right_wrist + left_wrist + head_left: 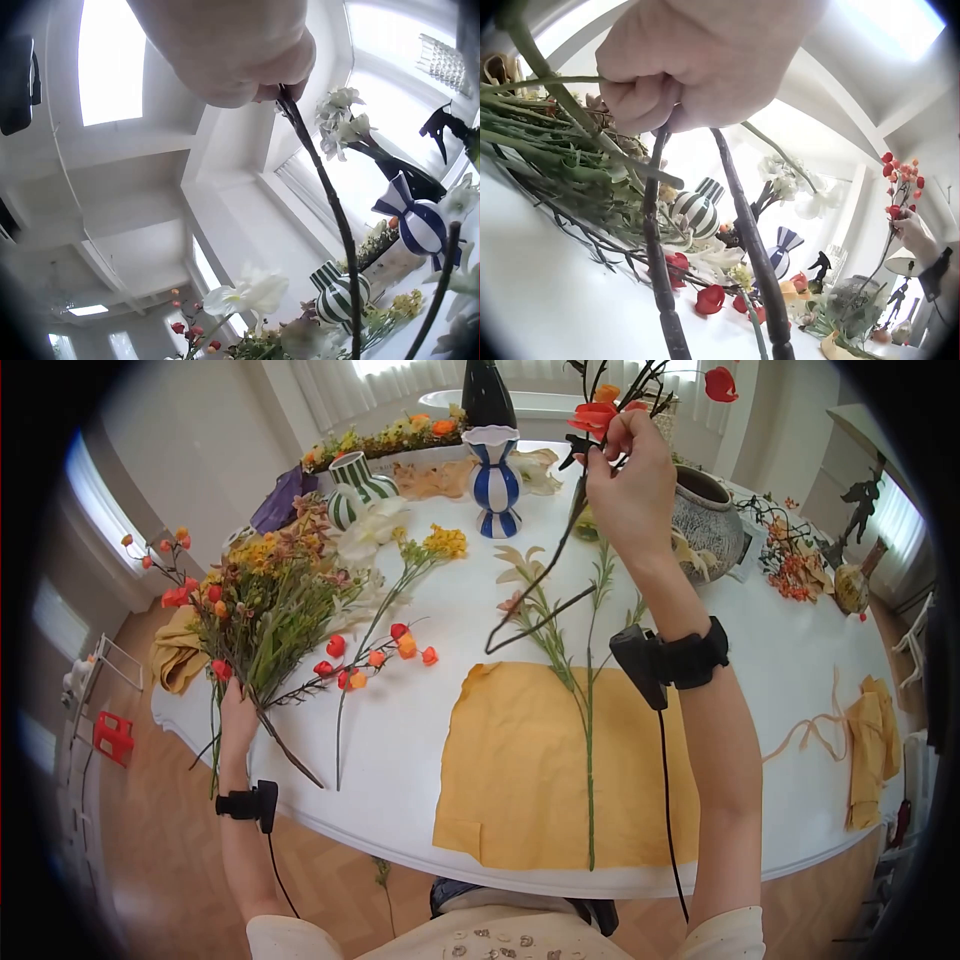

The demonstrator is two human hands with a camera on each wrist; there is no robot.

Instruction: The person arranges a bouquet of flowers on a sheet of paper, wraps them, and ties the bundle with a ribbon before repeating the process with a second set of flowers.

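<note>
My right hand point(635, 485) is raised over the far side of the table and pinches the dark stem point(330, 195) of a branch with red and orange flowers point(595, 420). That stem bends and hangs down over the tabletop. At the left table edge my left hand point(237, 722) curls round dark brown flower stems point(656, 247), seen close in the left wrist view. Its fingers are partly hidden by leaves in the head view. Beside it spreads a bunch of green leaves with yellow and orange blossoms point(275, 600). A branch of red and orange buds point(376, 658) lies near this bunch.
A yellow-brown cloth sheet point(510, 760) lies at the front with a long green stem point(590, 790) across it. Behind stand a blue-striped vase point(497, 485), a green-striped vase point(358, 490) and a dark bottle point(487, 395). A grey pot point(710, 525) stands on the right.
</note>
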